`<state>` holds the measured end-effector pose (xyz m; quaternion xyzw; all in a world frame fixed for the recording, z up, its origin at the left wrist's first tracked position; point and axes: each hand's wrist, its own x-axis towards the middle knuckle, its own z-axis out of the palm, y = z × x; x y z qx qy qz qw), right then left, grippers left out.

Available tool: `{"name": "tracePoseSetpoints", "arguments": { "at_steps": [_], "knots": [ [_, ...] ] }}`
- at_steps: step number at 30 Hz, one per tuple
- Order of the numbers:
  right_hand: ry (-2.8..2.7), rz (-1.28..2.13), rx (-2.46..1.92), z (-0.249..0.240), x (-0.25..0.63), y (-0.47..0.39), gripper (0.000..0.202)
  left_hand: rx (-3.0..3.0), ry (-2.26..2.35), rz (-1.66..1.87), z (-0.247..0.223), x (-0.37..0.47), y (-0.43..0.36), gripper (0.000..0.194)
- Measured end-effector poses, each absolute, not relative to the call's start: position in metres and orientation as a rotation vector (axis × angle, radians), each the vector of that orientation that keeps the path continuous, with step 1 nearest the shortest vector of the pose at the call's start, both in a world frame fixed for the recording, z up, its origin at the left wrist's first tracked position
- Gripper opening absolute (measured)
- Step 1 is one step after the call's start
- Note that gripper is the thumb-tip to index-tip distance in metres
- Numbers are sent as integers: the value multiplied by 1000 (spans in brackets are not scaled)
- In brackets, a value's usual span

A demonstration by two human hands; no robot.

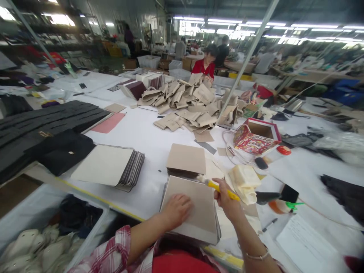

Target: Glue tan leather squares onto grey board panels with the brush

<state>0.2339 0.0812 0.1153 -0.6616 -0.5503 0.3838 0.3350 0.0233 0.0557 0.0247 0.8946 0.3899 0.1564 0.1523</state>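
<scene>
In front of me lies a stack of beige-topped panels (199,216), close to the table's front edge. My left hand (178,210) rests palm down on its top panel, a little blurred, with the fingers lying flat. A brush with a yellow handle (214,185) and pale bristles is gripped in my right hand (226,199), above the stack's right side. Its tip points left, near a second stack of beige panels (186,159) just behind. To the left stands a stack of whitish panels with dark edges (104,165).
Crumpled pale yellow cloth (244,182), a dark phone-like slab (289,193), a pen (269,225) and a written sheet (305,240) lie right. Beyond are a red patterned box (256,138) and heaped beige pieces (184,100). Black material (57,125) covers the left; a person in red (203,68) sits opposite.
</scene>
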Motion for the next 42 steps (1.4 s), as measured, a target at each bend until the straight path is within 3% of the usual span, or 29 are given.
{"name": "tracePoseSetpoints", "arguments": {
  "at_steps": [4,9,17,22,24,28,33,42],
  "knots": [
    [-1231,1429,-1495,87,166,111,43,2501,1177,460,15,27,53,35],
    [-1190,1457,-1602,61,149,121,20,2486,1179,484,9,26,54,34],
    [-1014,1260,-1817,74,275,84,19,2528,1155,507,3,27,51,30],
    [-1010,1118,-1801,82,339,38,37,2579,1116,518,-3,27,53,31],
    [-1131,1047,-1849,64,351,13,40,2588,1116,507,-2,27,53,32],
    [-1547,741,-2145,-9,341,-43,27,2590,1144,483,-1,29,52,32],
    [-1883,309,-2080,-90,313,-91,23,2597,1146,454,0,31,52,33],
    [-1869,223,-1983,-114,322,-88,27,2629,1134,448,0,33,52,33]
  ]
}}
